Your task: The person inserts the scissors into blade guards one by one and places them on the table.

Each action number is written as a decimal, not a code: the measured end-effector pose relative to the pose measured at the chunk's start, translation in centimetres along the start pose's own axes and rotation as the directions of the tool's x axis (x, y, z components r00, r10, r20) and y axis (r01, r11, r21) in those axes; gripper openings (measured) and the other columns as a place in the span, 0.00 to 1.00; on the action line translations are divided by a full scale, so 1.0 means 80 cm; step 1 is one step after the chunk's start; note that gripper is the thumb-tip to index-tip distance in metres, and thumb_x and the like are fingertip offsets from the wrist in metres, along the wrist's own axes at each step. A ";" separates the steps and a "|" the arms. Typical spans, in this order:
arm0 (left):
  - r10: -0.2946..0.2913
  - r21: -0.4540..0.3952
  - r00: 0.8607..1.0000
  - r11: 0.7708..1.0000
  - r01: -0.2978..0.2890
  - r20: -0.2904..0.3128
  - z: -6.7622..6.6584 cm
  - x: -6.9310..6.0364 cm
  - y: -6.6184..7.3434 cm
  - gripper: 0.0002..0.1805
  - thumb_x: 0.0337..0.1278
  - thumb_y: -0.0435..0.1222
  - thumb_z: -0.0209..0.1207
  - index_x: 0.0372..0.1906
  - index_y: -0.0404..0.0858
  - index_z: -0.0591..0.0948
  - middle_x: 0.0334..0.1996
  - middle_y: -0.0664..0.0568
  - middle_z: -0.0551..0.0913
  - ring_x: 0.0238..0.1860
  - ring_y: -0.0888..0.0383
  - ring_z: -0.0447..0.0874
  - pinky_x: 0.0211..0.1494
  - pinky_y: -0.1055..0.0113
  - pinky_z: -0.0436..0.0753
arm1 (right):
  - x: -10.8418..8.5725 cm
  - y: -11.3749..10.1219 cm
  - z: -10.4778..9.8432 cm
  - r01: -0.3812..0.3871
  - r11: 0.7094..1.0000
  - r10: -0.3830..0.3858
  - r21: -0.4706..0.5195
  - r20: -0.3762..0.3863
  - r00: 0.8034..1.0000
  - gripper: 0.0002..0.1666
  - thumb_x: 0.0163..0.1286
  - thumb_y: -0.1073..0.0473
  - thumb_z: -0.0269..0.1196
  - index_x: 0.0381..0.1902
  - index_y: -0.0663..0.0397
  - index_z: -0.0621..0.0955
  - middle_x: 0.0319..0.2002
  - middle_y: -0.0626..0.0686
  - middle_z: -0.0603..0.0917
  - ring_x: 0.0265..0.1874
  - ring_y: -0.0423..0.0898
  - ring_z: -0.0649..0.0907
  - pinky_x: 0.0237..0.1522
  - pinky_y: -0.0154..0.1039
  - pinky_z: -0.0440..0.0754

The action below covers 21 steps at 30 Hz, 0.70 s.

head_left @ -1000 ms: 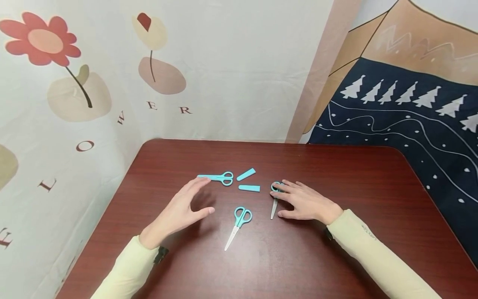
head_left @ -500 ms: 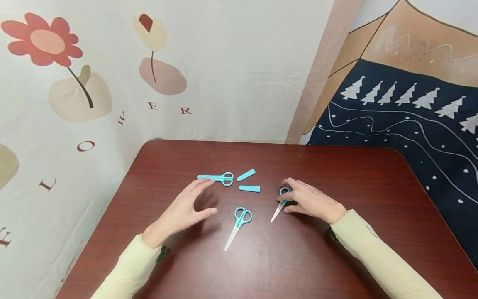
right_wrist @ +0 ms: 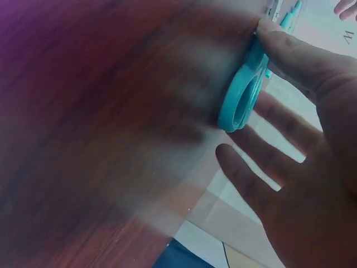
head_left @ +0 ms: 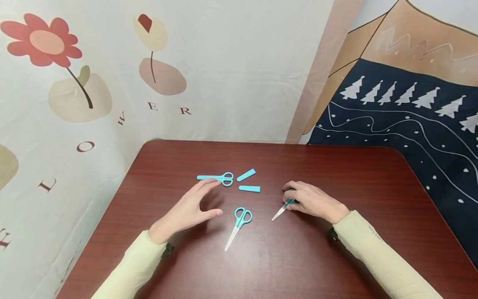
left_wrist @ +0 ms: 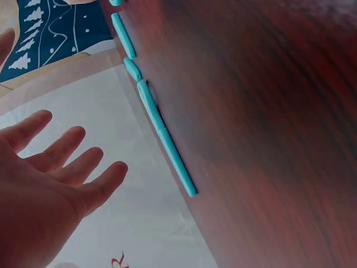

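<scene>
Scissors (head_left: 280,213) with teal handles sit right of centre on the worktop (head_left: 298,261), grasped by the right hand (head_left: 311,201), whose thumb and fingers pinch the handles. We see their bare blade aim toward us and to the left, the long axis aslant; whether the tip touches the surface, we cannot tell. Further left we find a second pair (head_left: 238,226), also bare, its tip pointing toward us and slightly left, its handles away from us. Beyond it lies a capped pair (head_left: 214,178), long axis crosswise, tip end leftward. The left hand (head_left: 190,207) holds nothing, fingers spread, raised near the capped pair. Beside that pair's handles we note a slanted cap (head_left: 246,174) and, nearer to us, a crosswise cap (head_left: 249,189).
</scene>
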<state>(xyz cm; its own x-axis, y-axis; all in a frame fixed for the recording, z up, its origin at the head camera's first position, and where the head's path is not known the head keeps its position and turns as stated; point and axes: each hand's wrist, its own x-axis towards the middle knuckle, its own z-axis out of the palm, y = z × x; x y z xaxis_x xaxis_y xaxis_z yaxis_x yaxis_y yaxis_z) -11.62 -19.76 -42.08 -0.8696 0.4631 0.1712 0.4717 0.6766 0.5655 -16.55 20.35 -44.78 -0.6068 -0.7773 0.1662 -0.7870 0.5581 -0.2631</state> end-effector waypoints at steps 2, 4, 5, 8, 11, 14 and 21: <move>0.018 0.002 1.000 1.000 -0.018 0.009 0.002 0.004 0.000 0.44 0.57 0.52 0.73 0.75 0.41 0.71 0.73 0.49 0.70 0.73 0.49 0.67 0.72 0.46 0.71 | -0.002 0.000 0.000 -0.001 1.000 0.001 -0.007 -0.001 1.000 0.11 0.62 0.60 0.77 0.38 0.47 0.85 0.49 0.50 0.83 0.46 0.47 0.82 0.48 0.44 0.83; 0.032 -0.004 0.999 0.999 -0.032 0.024 0.005 0.009 0.000 0.44 0.57 0.52 0.73 0.75 0.41 0.71 0.74 0.48 0.69 0.73 0.49 0.67 0.71 0.45 0.71 | -0.003 -0.001 0.000 -0.013 1.000 0.013 -0.012 -0.004 1.000 0.11 0.62 0.60 0.77 0.38 0.47 0.84 0.46 0.47 0.83 0.44 0.44 0.81 0.47 0.42 0.82; 0.039 -0.009 0.999 0.999 -0.038 0.034 0.006 0.012 -0.001 0.44 0.57 0.53 0.73 0.75 0.41 0.71 0.74 0.48 0.69 0.74 0.48 0.67 0.71 0.45 0.71 | -0.004 -0.001 0.000 -0.022 1.000 0.022 -0.017 -0.005 1.000 0.11 0.63 0.61 0.77 0.38 0.47 0.83 0.44 0.45 0.83 0.43 0.43 0.80 0.46 0.41 0.82; 0.061 -0.027 0.996 0.998 -0.059 0.068 0.011 0.021 -0.002 0.45 0.57 0.54 0.72 0.76 0.41 0.70 0.75 0.46 0.68 0.75 0.48 0.66 0.72 0.45 0.70 | -0.007 -0.003 -0.002 -0.056 0.998 0.056 -0.027 -0.009 0.998 0.12 0.64 0.60 0.76 0.40 0.47 0.82 0.40 0.42 0.81 0.40 0.41 0.78 0.45 0.40 0.82; 0.078 -0.052 0.991 0.996 -0.072 0.111 0.015 0.031 -0.004 0.46 0.58 0.54 0.72 0.77 0.41 0.69 0.77 0.47 0.66 0.78 0.47 0.62 0.74 0.44 0.67 | -0.012 -0.005 -0.004 -0.091 0.995 0.090 -0.035 -0.011 0.996 0.11 0.65 0.60 0.74 0.42 0.47 0.83 0.39 0.41 0.81 0.39 0.41 0.79 0.45 0.40 0.82; 0.104 -0.075 0.984 0.993 -0.094 0.146 0.019 0.041 -0.006 0.48 0.58 0.54 0.72 0.79 0.41 0.67 0.78 0.48 0.64 0.80 0.44 0.57 0.77 0.44 0.62 | -0.017 -0.006 -0.007 -0.110 0.993 0.109 -0.050 -0.024 0.994 0.10 0.66 0.60 0.73 0.44 0.49 0.85 0.40 0.42 0.83 0.40 0.42 0.81 0.45 0.41 0.84; 0.153 -0.067 0.971 0.987 -0.143 0.184 0.030 0.066 -0.010 0.45 0.62 0.56 0.69 0.78 0.42 0.67 0.80 0.51 0.61 0.81 0.44 0.53 0.78 0.47 0.60 | -0.028 -0.007 -0.012 -0.126 0.987 0.120 -0.103 -0.058 0.991 0.07 0.64 0.58 0.72 0.40 0.47 0.87 0.40 0.44 0.85 0.40 0.44 0.82 0.38 0.41 0.85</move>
<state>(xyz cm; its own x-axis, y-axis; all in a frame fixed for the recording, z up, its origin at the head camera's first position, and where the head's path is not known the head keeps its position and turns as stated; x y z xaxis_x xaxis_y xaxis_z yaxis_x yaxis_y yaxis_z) -16.22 -16.48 -43.60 -0.7451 0.6587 0.1045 0.5805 0.5635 0.5878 -14.85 22.05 -44.09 -0.7025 -0.6863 0.1882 -0.7116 0.6783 -0.1829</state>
